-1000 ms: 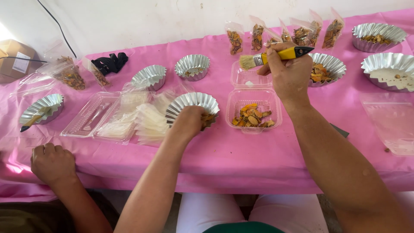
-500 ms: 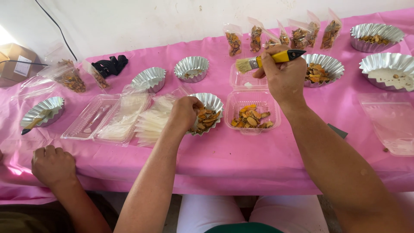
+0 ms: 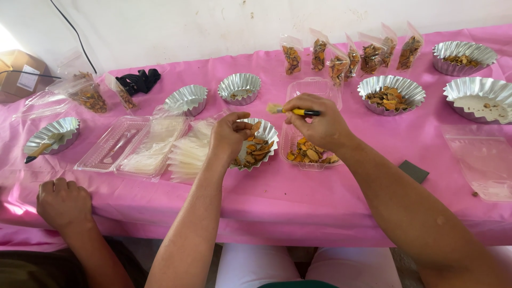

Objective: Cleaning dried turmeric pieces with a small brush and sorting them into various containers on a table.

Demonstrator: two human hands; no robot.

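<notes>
Your left hand point(image 3: 230, 134) pinches 1 orange dried chip point(image 3: 256, 127) over the small crinkled foil cup point(image 3: 268, 133) of chips on the pink surface point(image 3: 298, 197). Your right hand point(image 3: 314, 124) is closed on the little yellow-handled brush point(image 3: 292, 111). Brush softly. The clear plastic box point(image 3: 308, 152) beside it holds more chips

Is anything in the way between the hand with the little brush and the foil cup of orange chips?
Nothing visible. The right hand holds the brush just above the foil cup, which the left hand already touches.
</notes>
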